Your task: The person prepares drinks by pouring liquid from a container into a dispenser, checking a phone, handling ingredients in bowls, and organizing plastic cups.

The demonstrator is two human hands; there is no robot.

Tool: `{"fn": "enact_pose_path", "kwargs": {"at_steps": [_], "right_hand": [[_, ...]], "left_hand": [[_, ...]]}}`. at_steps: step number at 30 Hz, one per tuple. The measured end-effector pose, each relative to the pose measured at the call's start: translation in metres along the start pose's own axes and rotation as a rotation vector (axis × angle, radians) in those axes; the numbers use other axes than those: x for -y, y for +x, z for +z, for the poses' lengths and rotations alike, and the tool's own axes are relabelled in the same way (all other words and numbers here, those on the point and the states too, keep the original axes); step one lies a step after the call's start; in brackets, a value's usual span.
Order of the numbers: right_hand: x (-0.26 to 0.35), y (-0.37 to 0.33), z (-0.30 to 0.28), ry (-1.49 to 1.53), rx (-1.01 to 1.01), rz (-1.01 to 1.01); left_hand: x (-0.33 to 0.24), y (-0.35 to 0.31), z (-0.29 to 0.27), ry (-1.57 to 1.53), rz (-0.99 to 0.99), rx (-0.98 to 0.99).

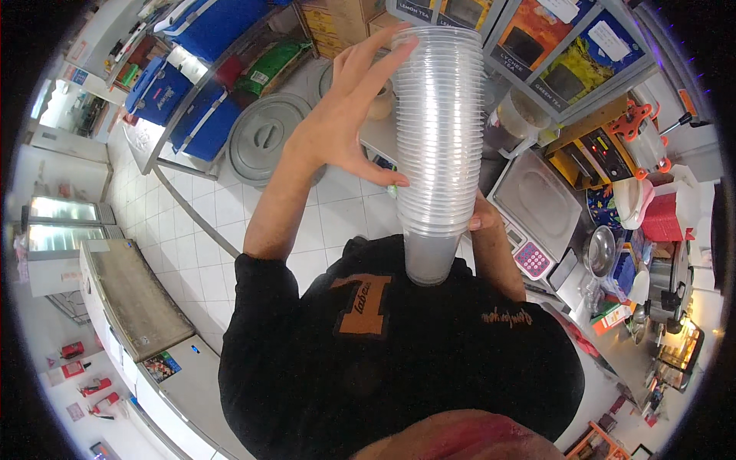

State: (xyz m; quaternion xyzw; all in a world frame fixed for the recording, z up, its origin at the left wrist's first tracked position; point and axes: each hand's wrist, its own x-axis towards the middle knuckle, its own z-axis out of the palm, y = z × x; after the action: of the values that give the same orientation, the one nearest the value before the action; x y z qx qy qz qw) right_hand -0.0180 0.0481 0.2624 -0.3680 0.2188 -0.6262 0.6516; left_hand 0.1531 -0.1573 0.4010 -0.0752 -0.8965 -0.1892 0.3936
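A tall stack of clear plastic cups (439, 146) is held in front of my chest. Its open rims point away from me, and the base of the lowest cup is close to my black shirt. My left hand (341, 123) spans the stack's left side, fingertips on the far rims and thumb against the rims lower down. Behind the stack's right side is my right hand (484, 218), mostly hidden, with a fingertip showing at the rims as it supports the lower part.
To the right, a counter carries a scale (537, 203) with a pink keypad, a yellow-and-black machine (594, 157), a clear pitcher (517, 119) and a metal bowl (600, 249). Grey lidded bin (267, 136) and blue coolers (201, 119) stand at the far left. A chest freezer (142, 299) is at left.
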Motion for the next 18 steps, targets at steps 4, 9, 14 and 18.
{"fn": "enact_pose_path", "kwargs": {"at_steps": [4, 9, 14, 18], "right_hand": [[0.0, -0.002, 0.002, -0.002, -0.037, 0.03], [-0.005, -0.005, -0.008, -0.057, -0.037, 0.017], [-0.001, -0.002, -0.002, -0.013, -0.035, 0.03], [-0.006, -0.005, -0.009, -0.027, -0.03, 0.022]], "left_hand": [[-0.001, -0.001, 0.001, 0.012, -0.013, 0.004], [-0.004, -0.003, 0.002, 0.037, -0.012, 0.011], [-0.004, -0.005, 0.004, 0.044, -0.021, 0.026], [-0.006, -0.004, 0.004, 0.05, -0.021, 0.03]]}}
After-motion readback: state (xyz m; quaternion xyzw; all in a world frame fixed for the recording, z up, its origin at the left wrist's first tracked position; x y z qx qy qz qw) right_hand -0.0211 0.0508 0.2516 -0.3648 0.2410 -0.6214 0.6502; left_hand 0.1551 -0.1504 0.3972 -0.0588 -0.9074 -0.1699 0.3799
